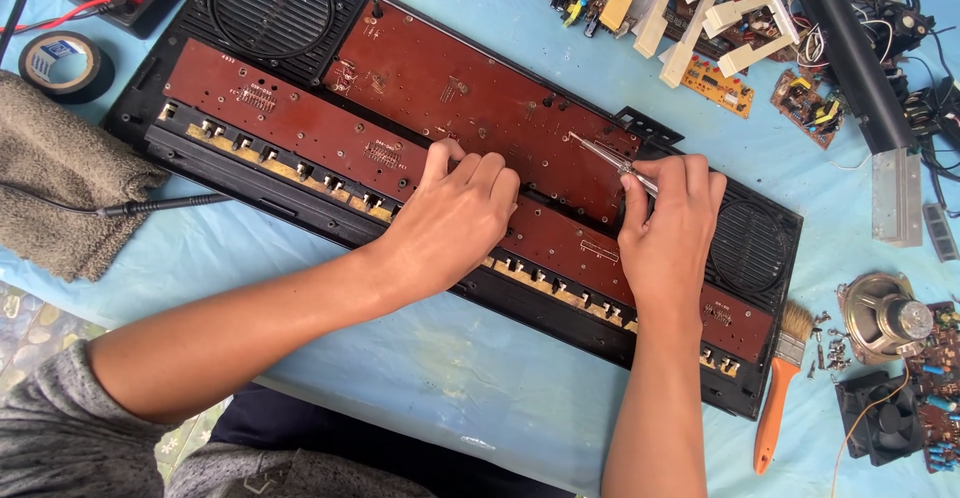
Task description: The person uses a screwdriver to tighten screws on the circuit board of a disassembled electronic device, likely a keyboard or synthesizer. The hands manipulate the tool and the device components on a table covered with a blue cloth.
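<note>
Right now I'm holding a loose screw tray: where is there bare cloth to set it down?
Bare blue cloth lies along the opened keyboard's near edge, between the forearms. A smaller patch sits beyond the keyboard, left of the white keys. The right side is crowded: brush, speaker, fan, circuit boards.

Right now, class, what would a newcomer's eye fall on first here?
The opened black keyboard case runs slantwise across the blue table, its reddish-brown circuit boards bare. At its middle the left hand presses on a board while the right hand holds a screwdriver to it. Loose white keys lie top right.
</note>
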